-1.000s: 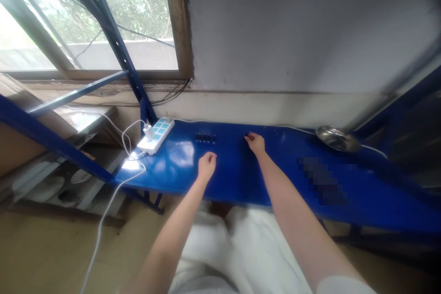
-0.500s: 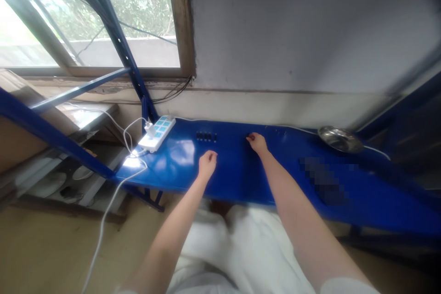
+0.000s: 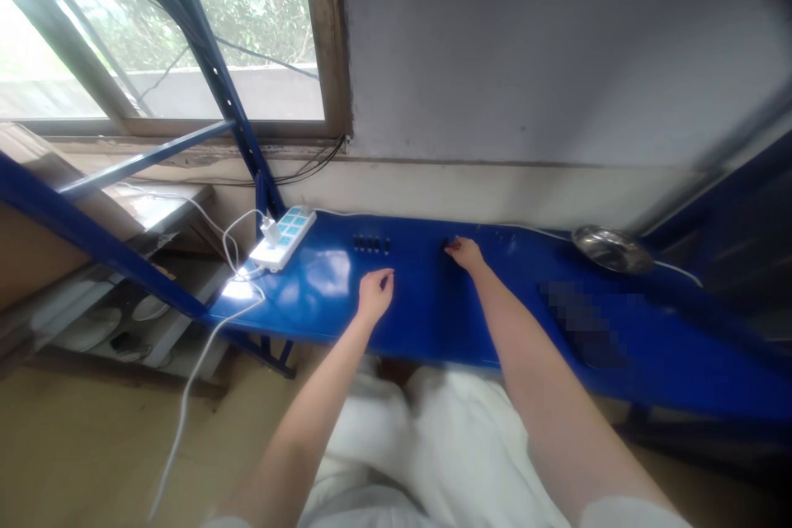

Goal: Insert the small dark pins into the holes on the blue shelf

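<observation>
My left hand (image 3: 374, 297) hovers over the blue table (image 3: 414, 305), its fingers curled toward the thumb. A dark spot shows between them, too small to name. Farther back and to the right, my right hand (image 3: 465, 253) is closed in a pinch low at the tabletop. Something dark (image 3: 446, 245) sits at its fingertips; its kind is not clear. Several small black cylinder-like pieces (image 3: 370, 245) stand in a row behind my left hand, one set slightly apart at the right end.
A white power strip (image 3: 283, 238) with a plug and cord lies at the table's left end. Tiny bits (image 3: 507, 238) are scattered at the back. Farther right are a shiny metal bowl (image 3: 612, 249) and a blurred-out dark object (image 3: 585, 326). A blue metal post (image 3: 228, 99) rises at the left.
My right hand has shifted very slightly to the right, and the dark thing at its fingertips shows more. My left hand has turned a little, with its fingers somewhat looser.
</observation>
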